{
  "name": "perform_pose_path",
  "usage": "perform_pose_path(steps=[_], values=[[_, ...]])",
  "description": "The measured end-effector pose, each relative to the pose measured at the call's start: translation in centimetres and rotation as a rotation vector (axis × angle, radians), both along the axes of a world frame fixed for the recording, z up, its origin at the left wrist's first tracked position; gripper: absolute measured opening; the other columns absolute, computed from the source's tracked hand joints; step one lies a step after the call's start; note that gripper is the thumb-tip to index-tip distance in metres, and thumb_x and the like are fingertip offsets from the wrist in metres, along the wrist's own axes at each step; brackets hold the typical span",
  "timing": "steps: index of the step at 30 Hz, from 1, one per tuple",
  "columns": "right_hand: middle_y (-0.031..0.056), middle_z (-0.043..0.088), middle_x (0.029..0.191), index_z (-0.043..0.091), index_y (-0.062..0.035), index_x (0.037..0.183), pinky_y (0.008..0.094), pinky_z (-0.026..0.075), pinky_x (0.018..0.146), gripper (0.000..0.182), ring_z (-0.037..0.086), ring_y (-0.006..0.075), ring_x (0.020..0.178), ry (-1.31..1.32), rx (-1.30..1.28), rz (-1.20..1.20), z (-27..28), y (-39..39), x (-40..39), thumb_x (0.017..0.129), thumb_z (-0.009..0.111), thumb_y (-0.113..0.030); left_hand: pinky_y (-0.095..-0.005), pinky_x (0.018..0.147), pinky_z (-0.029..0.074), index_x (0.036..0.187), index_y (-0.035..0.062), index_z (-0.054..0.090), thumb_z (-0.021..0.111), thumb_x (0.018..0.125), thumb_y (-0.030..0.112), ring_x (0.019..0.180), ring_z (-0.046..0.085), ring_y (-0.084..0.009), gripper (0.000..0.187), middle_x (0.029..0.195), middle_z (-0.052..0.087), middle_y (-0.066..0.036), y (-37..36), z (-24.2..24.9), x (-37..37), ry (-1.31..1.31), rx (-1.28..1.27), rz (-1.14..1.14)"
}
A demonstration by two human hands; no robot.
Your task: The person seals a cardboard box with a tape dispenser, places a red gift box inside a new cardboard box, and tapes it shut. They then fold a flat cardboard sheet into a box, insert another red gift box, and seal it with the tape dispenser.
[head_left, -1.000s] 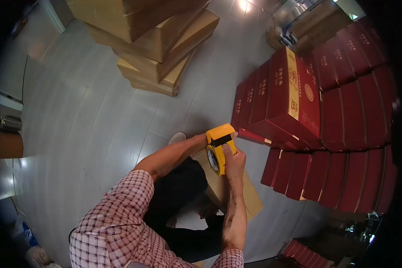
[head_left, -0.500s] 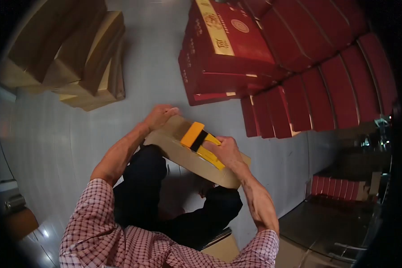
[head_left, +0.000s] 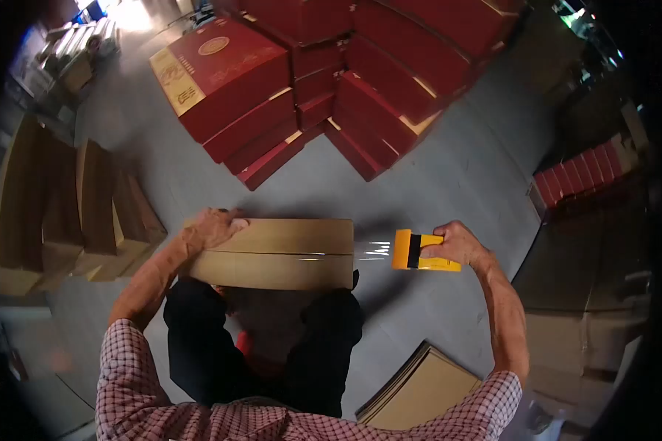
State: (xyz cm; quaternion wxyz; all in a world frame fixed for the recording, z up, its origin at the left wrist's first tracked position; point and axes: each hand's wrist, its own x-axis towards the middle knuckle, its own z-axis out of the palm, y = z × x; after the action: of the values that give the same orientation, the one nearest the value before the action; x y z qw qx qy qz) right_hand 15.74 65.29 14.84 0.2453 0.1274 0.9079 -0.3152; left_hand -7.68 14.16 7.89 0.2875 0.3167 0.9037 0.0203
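A brown cardboard box (head_left: 287, 253) lies across my knees, a seam running along the middle of its top. At the box's left end, my left hand (head_left: 217, 228) grips it, fingers over the far edge. Out to the right, clear of the box, my right hand (head_left: 452, 244) is closed around a yellow tape dispenser (head_left: 440, 263) with an orange front and a black band. A strip of clear tape (head_left: 373, 251) stretches from the box's right end to the dispenser. The fingers' undersides are hidden.
Stacked red gift boxes (head_left: 235, 66) stand ahead on the grey floor (head_left: 331, 191). Brown cartons (head_left: 99, 198) stand at the left. Flat cardboard sheets (head_left: 419, 389) lie by my right side. More red boxes (head_left: 581, 173) sit at the far right.
My view has turned left. The box now lies level instead of slanted. My right hand has moved the dispenser off the box to the right, with clear tape drawn out between them.
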Motion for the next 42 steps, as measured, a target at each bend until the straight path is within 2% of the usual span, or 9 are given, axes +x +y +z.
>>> perform_pose_path(steps=[6,12,19,22,26,29,32,36,42], values=[[0.0089,0.066,0.070,0.077,0.0006,0.085,0.0369,0.051,0.062,0.052,0.062,0.0190,0.063,-0.079,-0.088,-0.077,-3.9,1.5,0.7,0.080,0.088,-0.050,-0.0470,0.110,0.045,0.152,0.0218,0.051,0.035,0.105,0.071,0.129,0.061,-0.0343,0.070,0.136,0.068,-0.014,17.3,-3.5,3.0,-0.287,0.055,-0.165],[0.0130,0.069,0.075,0.076,-0.0004,0.085,0.0386,0.053,0.068,0.060,0.065,0.0230,0.070,-0.108,-0.058,-0.015,-5.8,0.9,1.3,0.078,0.086,-0.059,-0.0455,0.116,0.039,0.164,0.0249,0.039,0.037,0.103,0.072,0.138,0.057,-0.0316,0.077,0.146,0.065,-0.011,16.5,-3.1,3.6,-0.353,0.154,-0.149],[0.0148,0.072,0.080,0.079,-0.0003,0.092,0.0400,0.056,0.073,0.065,0.069,0.0264,0.076,-0.049,-0.030,-0.023,-6.2,2.5,1.7,0.078,0.084,-0.064,-0.0448,0.111,0.044,0.160,0.0249,0.044,0.055,0.095,0.073,0.124,0.066,-0.0317,0.082,0.128,0.073,-0.013,17.3,-1.3,4.6,-0.335,0.111,-0.097],[0.0154,0.073,0.082,0.080,-0.0010,0.096,0.0399,0.056,0.074,0.066,0.070,0.0266,0.077,-0.102,-0.033,-0.006,-5.9,2.7,1.7,0.078,0.084,-0.064,-0.0462,0.112,0.041,0.157,0.0233,0.048,0.058,0.093,0.073,0.120,0.066,-0.0327,0.082,0.122,0.074,-0.015,16.1,-7.2,3.7,-0.205,0.073,-0.150],[0.0114,0.070,0.076,0.079,-0.0006,0.094,0.0384,0.055,0.070,0.050,0.067,0.0228,0.072,-0.056,-0.048,-0.013,-6.3,3.2,2.1,0.080,0.084,-0.049,-0.0507,0.116,0.034,0.156,0.0228,0.049,0.062,0.090,0.072,0.124,0.064,-0.0347,0.084,0.118,0.074,-0.015,16.5,-3.6,4.6,-0.321,0.242,-0.112],[0.0131,0.072,0.079,0.080,-0.0011,0.096,0.0384,0.055,0.070,0.055,0.069,0.0238,0.074,-0.073,-0.026,0.017,-6.1,4.0,1.5,0.079,0.084,-0.053,-0.0511,0.123,0.027,0.160,0.0226,0.044,0.065,0.085,0.075,0.140,0.051,-0.0362,0.094,0.150,0.058,-0.016,16.6,-4.0,4.1,-0.235,0.132,-0.200],[0.0157,0.074,0.084,0.082,-0.0019,0.098,0.0382,0.056,0.071,0.064,0.070,0.0249,0.077,-0.121,-0.010,-0.005,-7.1,5.2,2.7,0.078,0.084,-0.062,-0.0594,0.124,0.022,0.158,0.0241,0.045,0.066,0.082,0.076,0.138,0.054,-0.0354,0.095,0.141,0.065,-0.014,15.9,-5.4,4.5,-0.126,0.246,-0.202],[0.0152,0.075,0.084,0.082,-0.0024,0.098,0.0380,0.056,0.072,0.064,0.070,0.0245,0.078,-0.122,0.002,-0.021,-7.1,5.8,3.1,0.078,0.083,-0.063,-0.0677,0.123,0.016,0.158,0.0259,0.045,0.068,0.078,0.080,0.143,0.048,-0.0337,0.099,0.151,0.056,-0.014,16.1,-4.9,4.8,-0.093,0.222,-0.261],[0.0150,0.075,0.086,0.082,-0.0019,0.097,0.0393,0.056,0.075,0.067,0.071,0.0254,0.080,-0.137,0.044,0.001,-8.8,5.3,2.2,0.076,0.083,-0.065,-0.0684,0.122,0.012,0.150,0.0164,0.051,0.074,0.067,0.086,0.143,0.043,-0.0375,0.111,0.142,0.057,-0.013,18.2,-2.5,7.3,-0.036,0.055,-0.155]])
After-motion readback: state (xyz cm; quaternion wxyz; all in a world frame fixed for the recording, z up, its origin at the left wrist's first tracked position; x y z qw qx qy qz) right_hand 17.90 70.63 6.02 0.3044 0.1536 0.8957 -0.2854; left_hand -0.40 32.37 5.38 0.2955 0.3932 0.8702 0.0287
